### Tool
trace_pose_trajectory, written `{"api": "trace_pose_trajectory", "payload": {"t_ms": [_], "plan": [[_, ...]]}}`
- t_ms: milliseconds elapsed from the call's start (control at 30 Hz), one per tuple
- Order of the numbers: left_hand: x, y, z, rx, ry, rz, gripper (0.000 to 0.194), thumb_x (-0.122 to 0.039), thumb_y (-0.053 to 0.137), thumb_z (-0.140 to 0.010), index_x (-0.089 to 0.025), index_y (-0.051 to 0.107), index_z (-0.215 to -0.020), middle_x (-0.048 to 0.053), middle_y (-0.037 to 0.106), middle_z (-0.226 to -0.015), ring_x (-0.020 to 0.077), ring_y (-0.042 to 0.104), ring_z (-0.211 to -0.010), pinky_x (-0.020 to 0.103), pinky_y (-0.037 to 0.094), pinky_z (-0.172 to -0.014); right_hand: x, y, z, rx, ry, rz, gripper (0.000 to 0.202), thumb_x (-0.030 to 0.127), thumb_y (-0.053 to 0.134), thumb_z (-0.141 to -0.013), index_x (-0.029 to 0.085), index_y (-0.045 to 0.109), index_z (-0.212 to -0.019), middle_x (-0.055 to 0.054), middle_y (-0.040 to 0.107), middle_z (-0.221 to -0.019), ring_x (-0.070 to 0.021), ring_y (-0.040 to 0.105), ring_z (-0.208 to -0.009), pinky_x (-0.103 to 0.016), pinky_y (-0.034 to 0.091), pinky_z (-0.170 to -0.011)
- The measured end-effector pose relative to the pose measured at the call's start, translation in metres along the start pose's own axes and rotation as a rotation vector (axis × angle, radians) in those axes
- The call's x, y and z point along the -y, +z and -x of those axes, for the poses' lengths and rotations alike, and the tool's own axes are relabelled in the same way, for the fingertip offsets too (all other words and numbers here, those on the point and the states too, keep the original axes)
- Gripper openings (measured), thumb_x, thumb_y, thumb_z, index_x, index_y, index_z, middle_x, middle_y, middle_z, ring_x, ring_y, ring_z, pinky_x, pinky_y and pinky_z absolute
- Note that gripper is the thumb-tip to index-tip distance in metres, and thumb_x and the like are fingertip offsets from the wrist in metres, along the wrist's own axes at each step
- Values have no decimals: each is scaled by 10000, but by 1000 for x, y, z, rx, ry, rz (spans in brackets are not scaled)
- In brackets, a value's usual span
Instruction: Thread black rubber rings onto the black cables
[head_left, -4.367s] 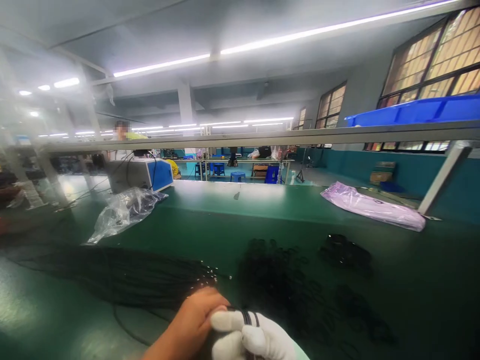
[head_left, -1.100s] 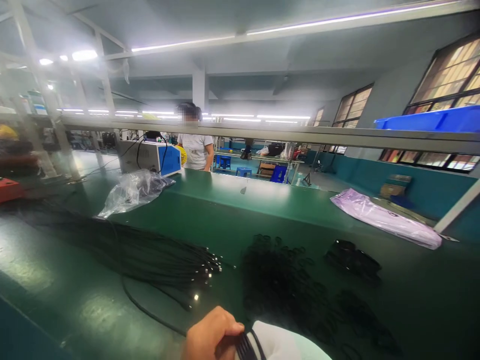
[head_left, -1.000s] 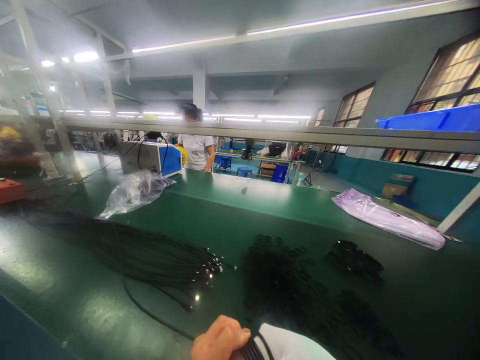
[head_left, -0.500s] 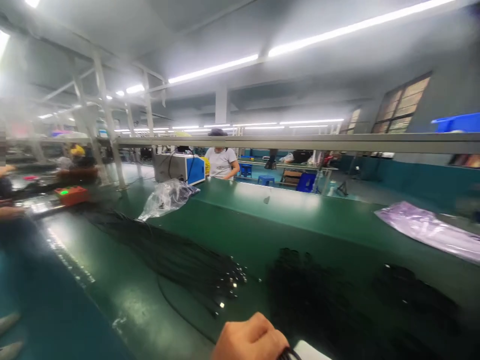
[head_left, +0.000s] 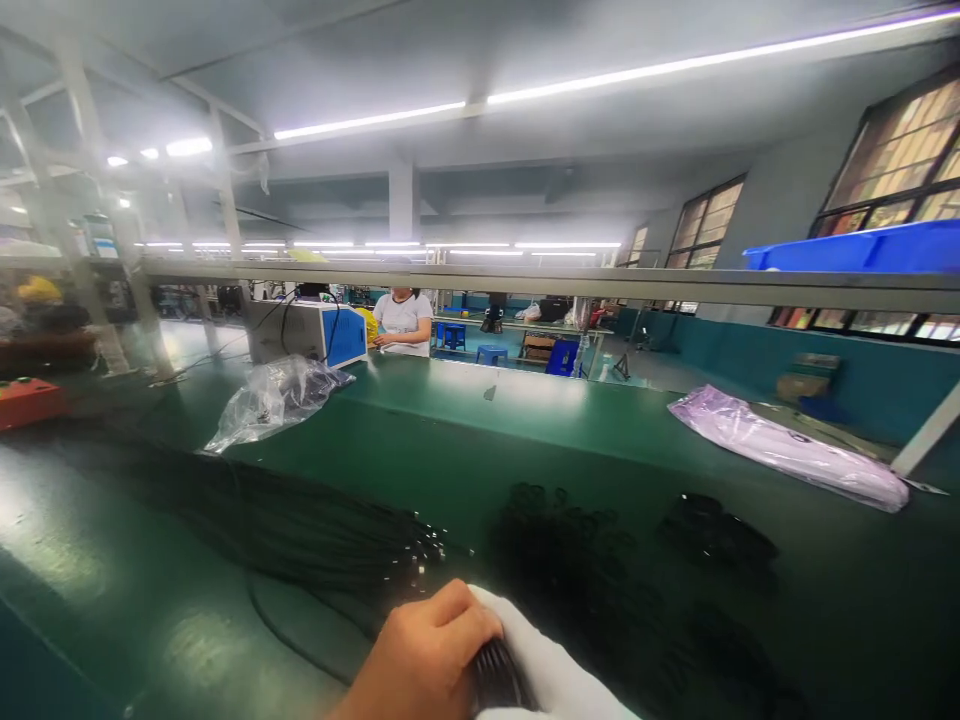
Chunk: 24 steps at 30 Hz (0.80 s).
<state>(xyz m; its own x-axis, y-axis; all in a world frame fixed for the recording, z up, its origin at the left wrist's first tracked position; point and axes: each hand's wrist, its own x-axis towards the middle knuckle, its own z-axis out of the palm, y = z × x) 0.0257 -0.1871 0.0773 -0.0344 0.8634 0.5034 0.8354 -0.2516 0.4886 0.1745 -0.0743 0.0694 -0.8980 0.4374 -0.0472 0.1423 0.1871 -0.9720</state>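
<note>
Left hand (head_left: 435, 640) nearer cables (head_left: 300, 525), gripping coil (head_left: 498, 675), right hand (head_left: 551, 660) grip unclear, bench (head_left: 127, 590) edge leftward

Factory workshop, assembly-floor type. Near: long green-topped workbench (head_left: 450, 435). On its left half, many black cables (head_left: 300, 530) in a loose sheaf, small shiny tips at the right-hand end. Far left on bench: box-shaped machine (head_left: 300, 335), grey and blue; clear plastic bag (head_left: 281, 400) in front. Metal shelf (head_left: 525, 286) spans the bench overhead, blue plastic bin (head_left: 862, 248) on it at right. Beyond: co-worker (head_left: 405, 318) in white top, blue stools (head_left: 492, 354), further worktables. Ceiling: tube lights (head_left: 600, 79) in long runs. Right: barred windows (head_left: 705, 225), wall (head_left: 727, 345) teal below, pale above.
</note>
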Motion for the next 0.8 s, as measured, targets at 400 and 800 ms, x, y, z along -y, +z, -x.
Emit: {"api": "trace_pose_trajectory", "payload": {"t_ms": [400,800], "plan": [[5,-2,0,55,-493,593,418,-92,434,-735,-184,520,-1133,-27,564,-775,88,560,-551,187,444,-524,22,13,-12,380,103,-622,377,356,684,-671,88,607,-924,-48,570,-731,-130,584,-636,-213,451,-570],[9,25,-9,18,-795,438,76,-208,540,-710,-172,528,-776,-59,543,-574,85,507,-433,177,344,-421,2,31,-18,261,111,-563,363,402,690,-660,77,608,-800,-62,568,-674,-128,544,-585,-242,489,-507]]}}
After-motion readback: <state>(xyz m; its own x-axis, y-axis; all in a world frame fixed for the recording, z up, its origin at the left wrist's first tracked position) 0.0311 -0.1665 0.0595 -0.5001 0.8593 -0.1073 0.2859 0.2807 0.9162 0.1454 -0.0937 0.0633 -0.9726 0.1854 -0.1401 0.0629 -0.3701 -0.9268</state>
